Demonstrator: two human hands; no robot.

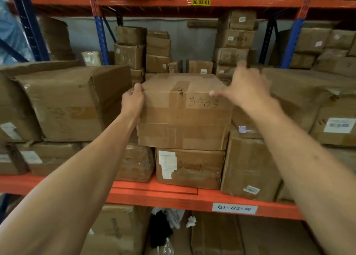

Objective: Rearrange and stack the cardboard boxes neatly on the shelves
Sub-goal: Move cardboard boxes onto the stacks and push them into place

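A taped cardboard box marked 3503 (185, 118) sits on top of a flatter box with a white label (189, 168) on the orange middle shelf (154, 194). My left hand (133, 100) grips the marked box's upper left corner, fingers curled over the top edge. My right hand (244, 85) is blurred at the box's upper right corner, fingers spread, thumb pointing left over the front edge. Whether it touches the box is unclear.
Large dented boxes flank the marked one: one at left (65, 104), another at right (312, 100), and a tall box (248, 168) below right. Smaller box stacks (131, 48) stand at the back. Blue uprights (100, 33) and an upper orange beam (154, 2) frame the bay.
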